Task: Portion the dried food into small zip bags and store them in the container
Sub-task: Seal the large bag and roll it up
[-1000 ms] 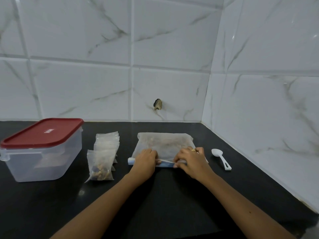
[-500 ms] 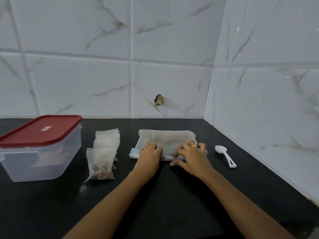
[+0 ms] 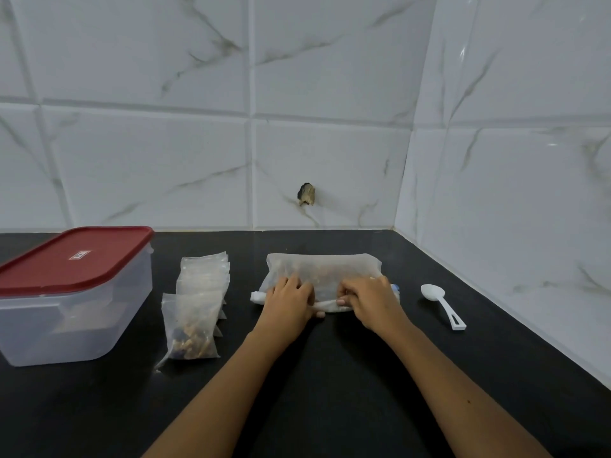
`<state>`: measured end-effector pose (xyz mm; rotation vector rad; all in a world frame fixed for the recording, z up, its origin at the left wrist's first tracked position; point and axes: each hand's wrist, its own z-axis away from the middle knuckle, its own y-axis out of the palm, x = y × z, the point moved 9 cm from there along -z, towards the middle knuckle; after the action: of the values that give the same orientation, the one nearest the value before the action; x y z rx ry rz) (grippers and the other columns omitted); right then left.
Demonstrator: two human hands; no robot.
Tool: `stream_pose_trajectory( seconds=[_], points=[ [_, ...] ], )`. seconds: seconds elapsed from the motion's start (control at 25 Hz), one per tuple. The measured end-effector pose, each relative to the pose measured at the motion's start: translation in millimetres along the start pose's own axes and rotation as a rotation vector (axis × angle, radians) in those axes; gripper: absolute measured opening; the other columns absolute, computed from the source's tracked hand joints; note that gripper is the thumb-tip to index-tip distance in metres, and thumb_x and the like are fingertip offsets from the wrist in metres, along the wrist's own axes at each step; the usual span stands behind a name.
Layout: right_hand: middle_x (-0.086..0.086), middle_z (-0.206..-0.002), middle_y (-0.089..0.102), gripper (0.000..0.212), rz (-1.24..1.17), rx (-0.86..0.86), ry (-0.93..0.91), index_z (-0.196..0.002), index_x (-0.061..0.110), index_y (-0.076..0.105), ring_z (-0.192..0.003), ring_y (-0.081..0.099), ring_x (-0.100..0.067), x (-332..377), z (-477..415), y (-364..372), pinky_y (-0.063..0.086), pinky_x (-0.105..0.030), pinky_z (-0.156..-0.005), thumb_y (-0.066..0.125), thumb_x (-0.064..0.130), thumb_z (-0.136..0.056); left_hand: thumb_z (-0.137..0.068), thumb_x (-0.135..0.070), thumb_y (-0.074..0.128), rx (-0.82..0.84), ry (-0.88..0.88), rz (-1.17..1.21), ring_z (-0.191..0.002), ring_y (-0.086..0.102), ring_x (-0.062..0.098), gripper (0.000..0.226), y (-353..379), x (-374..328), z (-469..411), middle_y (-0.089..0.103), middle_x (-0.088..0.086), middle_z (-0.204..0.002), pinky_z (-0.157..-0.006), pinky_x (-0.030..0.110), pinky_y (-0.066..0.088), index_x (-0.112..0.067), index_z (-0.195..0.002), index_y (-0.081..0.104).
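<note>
A large translucent bag of dried food (image 3: 322,269) lies flat on the black counter (image 3: 330,375), its near edge rolled up. My left hand (image 3: 286,304) and my right hand (image 3: 372,300) both grip that rolled edge, fingers curled over it. Left of the bag lies a stack of small zip bags (image 3: 201,285); the nearest one (image 3: 191,328) holds brown dried food. A clear plastic container (image 3: 66,319) with its red lid (image 3: 71,261) on stands at the far left. A white plastic spoon (image 3: 441,304) lies to the right of the bag.
White marble-look tiled walls (image 3: 330,160) close off the back and right side of the counter, meeting in a corner at the right rear. A small dark chip (image 3: 306,194) marks the back wall above the bag.
Both hands have rolled the bag's near edge further away from me, so less of the bag lies flat. The view has dipped slightly. The other things have not moved.
</note>
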<state>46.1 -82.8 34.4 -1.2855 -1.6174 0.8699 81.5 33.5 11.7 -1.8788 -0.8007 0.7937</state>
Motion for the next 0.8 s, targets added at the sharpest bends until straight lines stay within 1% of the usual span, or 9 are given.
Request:
stream_pose_trajectory(
  seconds=[0.08,0.12,0.16,0.28,0.4,0.48,0.6,0.68,0.8],
  points=[
    [0.011,-0.104,0.060,0.036,0.130,0.042,-0.073,-0.098,0.025,0.065,-0.110,0.047,-0.011,3.2,-1.9,5.3,0.019,-0.026,-0.089,0.039,0.049,-0.089,-0.093,-0.034,0.049,-0.033,0.014,-0.003,-0.113,0.039,0.018,0.025,-1.3,1.5,-2.4,0.049,0.000,-0.120,-0.093,0.026,0.028,-0.018,-0.111,0.056],
    [0.010,-0.109,0.058,0.044,0.173,0.059,-0.100,-0.100,0.026,0.066,-0.112,0.044,-0.011,2.8,-2.3,8.6,0.019,-0.027,-0.092,0.038,0.057,-0.085,-0.094,-0.032,0.046,-0.058,0.016,-0.003,-0.113,0.040,0.018,0.024,-1.6,2.1,-3.4,0.050,0.000,-0.119,-0.093,0.026,0.028,-0.018,-0.112,0.056],
    [0.009,-0.112,0.056,0.043,0.178,0.062,-0.099,-0.103,0.027,0.066,-0.114,0.042,-0.011,-0.1,-3.2,10.4,0.019,-0.028,-0.094,0.043,0.058,-0.083,-0.096,-0.032,0.044,-0.077,0.012,0.003,-0.113,0.040,0.018,0.024,-1.4,2.6,-4.9,0.051,0.000,-0.118,-0.093,0.026,0.028,-0.018,-0.111,0.057],
    [0.007,-0.118,0.053,0.026,0.137,0.062,-0.104,-0.111,0.028,0.065,-0.120,0.039,-0.013,-1.5,-5.6,15.0,0.019,-0.028,-0.097,0.049,0.036,-0.092,-0.098,-0.033,0.039,-0.109,0.002,0.014,-0.111,0.042,0.017,0.027,-0.7,3.8,-8.3,0.053,0.000,-0.115,-0.089,0.025,0.028,-0.017,-0.108,0.059],
    [0.008,-0.117,0.056,0.028,0.184,0.071,-0.096,-0.112,0.028,0.065,-0.119,0.042,-0.013,0.9,-12.5,20.2,0.020,-0.029,-0.097,0.044,0.021,-0.095,-0.096,-0.040,0.040,-0.148,0.040,-0.007,-0.109,0.043,0.014,0.027,-7.6,2.3,-5.9,0.057,-0.005,-0.112,-0.090,0.024,0.027,-0.023,-0.110,0.056],
    [0.010,-0.112,0.061,0.027,0.168,0.043,-0.067,-0.107,0.028,0.066,-0.114,0.046,-0.012,-0.7,-17.3,18.3,0.019,-0.027,-0.092,0.045,0.017,-0.093,-0.091,-0.047,0.047,-0.144,0.078,-0.025,-0.111,0.042,0.014,0.029,-11.2,1.7,-4.7,0.058,-0.008,-0.112,-0.093,0.025,0.028,-0.027,-0.112,0.052],
    [0.011,-0.095,0.064,0.023,0.060,-0.034,-0.032,-0.103,0.025,0.060,-0.098,0.051,-0.009,0.1,-13.2,12.1,0.019,-0.023,-0.089,0.045,0.013,-0.091,-0.092,-0.039,0.048,-0.110,0.062,-0.015,-0.117,0.039,0.016,0.026,-4.8,3.7,-6.1,0.055,-0.005,-0.119,-0.096,0.026,0.028,-0.024,-0.113,0.054],
    [0.009,-0.098,0.064,0.014,0.084,-0.082,-0.085,-0.099,0.025,0.059,-0.102,0.053,-0.012,5.0,-9.0,8.6,0.021,-0.028,-0.095,0.046,0.024,-0.093,-0.095,-0.032,0.047,-0.108,0.023,0.050,-0.118,0.039,0.018,0.024,2.4,6.7,-8.5,0.051,0.001,-0.119,-0.099,0.026,0.030,-0.017,-0.111,0.057],
    [0.007,-0.112,0.057,0.032,0.167,-0.065,-0.112,-0.104,0.026,0.065,-0.114,0.044,-0.016,4.4,-8.0,10.8,0.020,-0.033,-0.097,0.050,0.049,-0.088,-0.096,-0.028,0.045,-0.113,-0.027,0.109,-0.115,0.042,0.020,0.025,6.7,11.0,-12.8,0.051,0.005,-0.115,-0.100,0.030,0.035,-0.012,-0.105,0.062]
  ],
)
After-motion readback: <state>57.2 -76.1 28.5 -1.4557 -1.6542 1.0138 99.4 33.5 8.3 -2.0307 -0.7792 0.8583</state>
